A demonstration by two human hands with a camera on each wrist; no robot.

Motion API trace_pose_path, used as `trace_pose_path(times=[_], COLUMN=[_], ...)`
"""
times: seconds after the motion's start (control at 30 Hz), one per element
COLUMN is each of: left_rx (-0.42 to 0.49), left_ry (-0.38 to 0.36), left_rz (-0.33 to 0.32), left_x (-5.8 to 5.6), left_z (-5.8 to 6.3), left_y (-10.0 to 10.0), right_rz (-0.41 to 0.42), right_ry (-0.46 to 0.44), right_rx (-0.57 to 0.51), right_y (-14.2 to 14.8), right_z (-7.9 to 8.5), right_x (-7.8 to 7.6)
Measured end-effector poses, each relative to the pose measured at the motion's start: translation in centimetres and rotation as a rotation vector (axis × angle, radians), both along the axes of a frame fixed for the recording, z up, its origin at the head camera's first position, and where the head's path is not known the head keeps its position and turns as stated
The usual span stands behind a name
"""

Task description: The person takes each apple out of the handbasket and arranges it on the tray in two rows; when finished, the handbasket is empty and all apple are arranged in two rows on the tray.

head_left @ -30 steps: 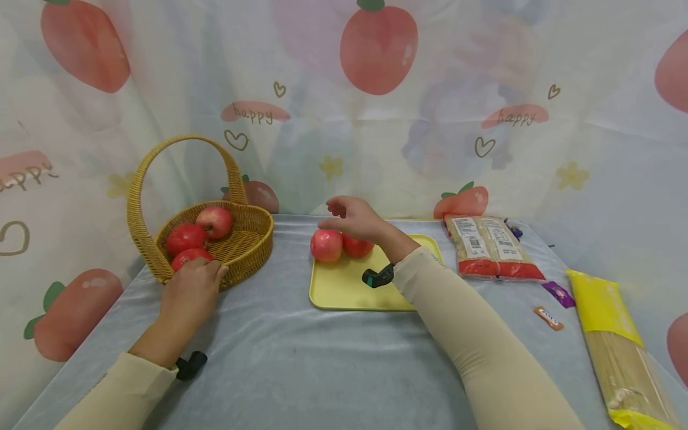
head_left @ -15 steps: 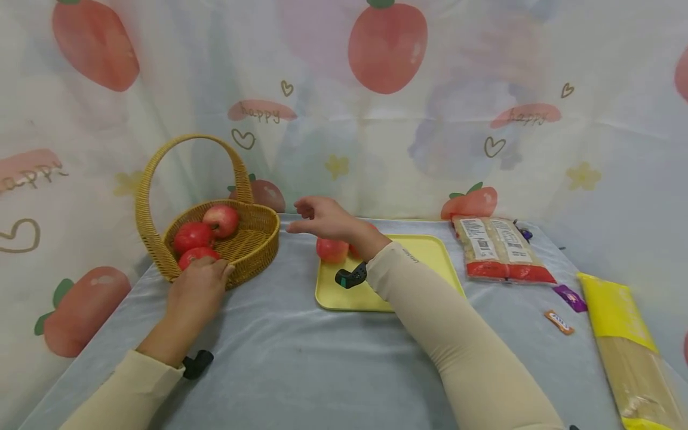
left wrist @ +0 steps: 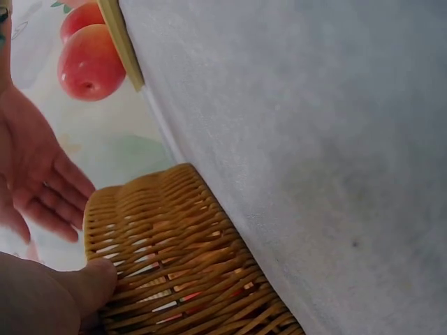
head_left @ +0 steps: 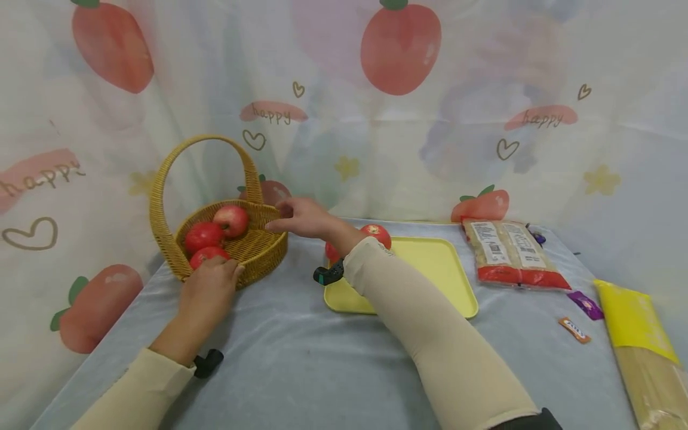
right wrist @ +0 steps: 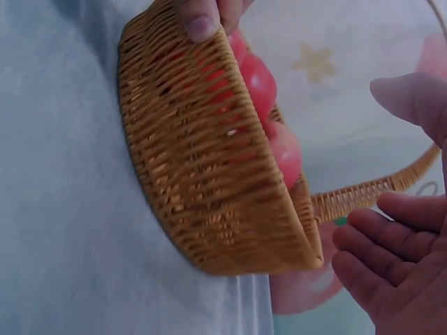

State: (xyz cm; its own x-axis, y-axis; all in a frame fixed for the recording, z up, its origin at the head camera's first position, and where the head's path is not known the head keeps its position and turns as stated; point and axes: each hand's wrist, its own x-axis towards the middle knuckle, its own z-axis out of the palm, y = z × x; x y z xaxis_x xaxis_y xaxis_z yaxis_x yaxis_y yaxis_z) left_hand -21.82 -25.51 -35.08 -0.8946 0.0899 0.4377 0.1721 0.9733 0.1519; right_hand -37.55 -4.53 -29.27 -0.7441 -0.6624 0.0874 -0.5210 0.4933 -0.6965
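A wicker basket [head_left: 258, 251] with a tall handle stands at the table's left and holds three red apples [head_left: 232, 220]. My left hand [head_left: 215, 272] grips its near rim: the thumb [left wrist: 87, 285] presses the outer wall of the basket [left wrist: 181, 258], and a fingertip [right wrist: 202, 21] hooks over the rim. My right hand [head_left: 285, 218] hovers open and empty by the basket's right rim, its fingers [right wrist: 387, 255] beside the basket [right wrist: 209, 160]. Behind my right forearm, two apples [head_left: 376, 234] lie on a yellow tray [head_left: 430, 269]; they also show in the left wrist view [left wrist: 89, 64].
Two clear packs of noodles [head_left: 510, 254] lie to the right of the tray. A long yellow pasta bag [head_left: 639, 334] lies at the right edge, with a purple sachet [head_left: 587, 304] and an orange sachet [head_left: 574, 329] near it. A printed curtain closes off the back.
My right hand has moved left, from over the tray's apples to the basket's right rim, still empty. My left hand has stayed on the basket.
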Motion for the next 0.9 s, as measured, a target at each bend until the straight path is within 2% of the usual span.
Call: trace_pose_path(times=[0.17, 0.5, 0.6, 0.77, 0.9], left_rx=[-0.009, -0.006, 0.002, 0.001, 0.000], left_ry=[0.017, 0.022, 0.032, 0.044, 0.037], left_rz=[0.001, 0.005, 0.007, 0.011, 0.017], left_x=[-0.1, -0.2, -0.2, -0.1, 0.2], left_z=[0.0, -0.2, -0.2, -0.1, -0.1], left_y=[-0.1, 0.0, 0.1, 0.3, 0.4], right_rz=[-0.012, -0.002, -0.026, -0.062, -0.087], right_ry=[-0.021, 0.028, 0.043, -0.012, -0.012], right_rx=[-0.025, -0.032, -0.007, 0.041, 0.038], right_y=[-2.0, -5.8, -6.9, -8.8, -10.0], right_z=[0.0, -0.5, -0.5, -0.9, -1.0], right_x=[-0.4, -2.0, -2.4, -2.9, -2.9])
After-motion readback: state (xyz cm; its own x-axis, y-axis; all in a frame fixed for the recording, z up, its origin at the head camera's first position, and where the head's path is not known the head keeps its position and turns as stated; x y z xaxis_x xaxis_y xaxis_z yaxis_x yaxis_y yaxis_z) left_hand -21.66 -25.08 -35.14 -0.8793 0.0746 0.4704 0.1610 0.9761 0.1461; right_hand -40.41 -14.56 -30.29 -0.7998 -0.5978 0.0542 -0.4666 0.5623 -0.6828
